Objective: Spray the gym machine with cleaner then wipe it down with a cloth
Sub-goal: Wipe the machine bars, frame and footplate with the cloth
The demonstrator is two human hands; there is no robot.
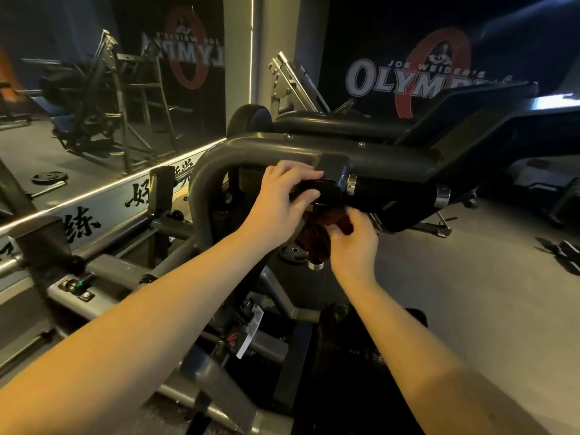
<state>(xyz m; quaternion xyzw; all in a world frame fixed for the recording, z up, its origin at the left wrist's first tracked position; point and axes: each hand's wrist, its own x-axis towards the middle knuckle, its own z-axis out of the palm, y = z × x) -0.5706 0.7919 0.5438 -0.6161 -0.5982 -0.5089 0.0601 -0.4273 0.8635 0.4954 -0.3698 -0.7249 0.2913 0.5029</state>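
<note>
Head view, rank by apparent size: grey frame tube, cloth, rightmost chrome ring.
1. grey frame tube
2. cloth, partly hidden by the right hand
3. rightmost chrome ring, farther from the camera, so apparent size only

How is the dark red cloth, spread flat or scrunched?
Scrunched: the dark red cloth hangs bunched in folds from the right hand.

Two hands at the handle (331,180) of a gym machine (251,145)
The left hand (281,199) grips the black handle; the right hand (356,246) pinches a dark red cloth (315,235) bunched just beneath it.
</note>
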